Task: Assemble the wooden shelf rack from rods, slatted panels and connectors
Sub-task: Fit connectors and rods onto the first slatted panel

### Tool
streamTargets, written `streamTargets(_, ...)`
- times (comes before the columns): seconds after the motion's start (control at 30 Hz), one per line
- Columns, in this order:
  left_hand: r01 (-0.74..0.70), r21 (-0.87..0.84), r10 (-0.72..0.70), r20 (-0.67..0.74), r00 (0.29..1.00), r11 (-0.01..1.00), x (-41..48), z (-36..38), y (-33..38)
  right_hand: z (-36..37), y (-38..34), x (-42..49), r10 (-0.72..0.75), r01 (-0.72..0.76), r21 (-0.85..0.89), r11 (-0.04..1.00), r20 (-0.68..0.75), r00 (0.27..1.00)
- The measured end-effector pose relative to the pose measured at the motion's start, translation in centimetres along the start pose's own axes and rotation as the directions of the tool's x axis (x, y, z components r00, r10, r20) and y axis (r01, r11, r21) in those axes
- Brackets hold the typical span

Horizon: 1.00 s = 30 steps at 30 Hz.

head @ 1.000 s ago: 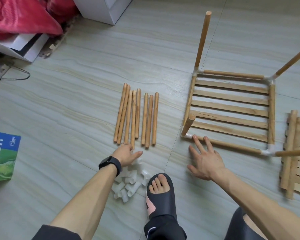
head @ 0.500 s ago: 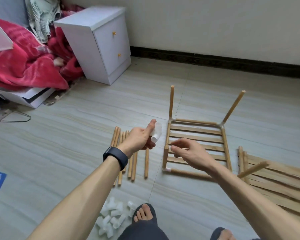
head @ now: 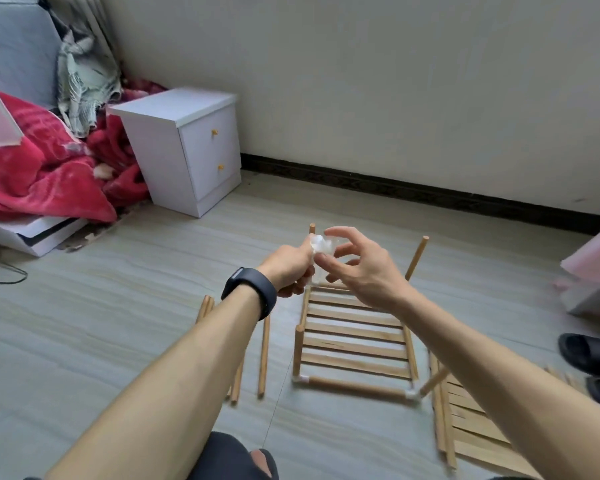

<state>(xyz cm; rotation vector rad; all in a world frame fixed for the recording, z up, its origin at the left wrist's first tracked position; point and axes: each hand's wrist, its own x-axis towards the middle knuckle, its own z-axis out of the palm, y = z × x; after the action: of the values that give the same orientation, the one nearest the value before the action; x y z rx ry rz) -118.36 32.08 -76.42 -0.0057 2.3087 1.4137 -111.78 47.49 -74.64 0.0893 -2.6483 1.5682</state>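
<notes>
The white connector (head: pixel 321 245) is held up in the air between both hands, above the far end of the half-built rack. The left hand (head: pixel 288 268) has its fingers (head: pixel 293 289) curled round the connector's near side. The right hand (head: pixel 364 271) pinches its far side between thumb and forefinger, with the other fingers loosely spread; blur hides the exact contact. Directly below the fingers lies the slatted panel (head: pixel 355 337), flat on the floor (head: pixel 118 306) and framed by rods with white corner joints. Upright rods (head: pixel 417 258) stand at its corners, one of them just behind the connector. Below and left of the fingers, loose rods (head: pixel 264 355) lie side by side, partly hidden by the left forearm. Below and right, spare panels (head: pixel 475 420) are stacked just beside the frame's near corner. Bare floor stretches beyond the fingers to the wall's dark skirting. A white bedside cabinet (head: pixel 194 147) stands well to the left.
</notes>
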Motion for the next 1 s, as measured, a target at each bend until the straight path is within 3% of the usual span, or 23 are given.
streamTargets(0.07,-0.042,-0.094,0.041,-0.018,0.999,0.995,-0.7,0.7,-0.2,0.3,0.4,-0.4,0.052,-0.051,0.013,0.999,-0.037,0.998)
streamTargets(0.27,-0.119,-0.187,0.143,0.119,0.982,0.975,-1.7,0.5,-1.9,0.8,2.6,-2.2,0.266,-0.263,0.151,0.953,0.001,0.964)
streamTargets(0.33,-0.12,-0.157,0.138,0.114,0.984,0.98,-1.6,0.2,-2.0,0.8,3.0,-2.2,0.305,-0.3,0.172,0.938,0.003,0.953)
streamTargets(0.47,-0.068,-0.048,0.069,0.031,0.997,0.997,-1.0,-0.3,-2.8,1.4,3.5,-2.1,0.239,-0.236,0.098,0.967,-0.029,0.97)
streamTargets(0.7,-0.086,0.173,0.078,0.053,0.996,0.981,-0.1,-1.1,-4.5,3.9,4.4,-2.0,0.217,-0.252,0.162,0.954,0.202,0.955)
streamTargets(0.87,-0.067,0.218,0.049,0.087,0.995,0.974,0.5,-0.5,-4.9,5.3,5.3,-0.8,0.305,-0.356,0.301,0.885,0.202,0.931)
streamTargets(1.0,0.048,0.187,-0.088,0.212,0.973,0.981,0.9,-0.7,-6.1,5.8,6.4,-0.3,0.465,-0.501,0.488,0.714,0.204,0.862)
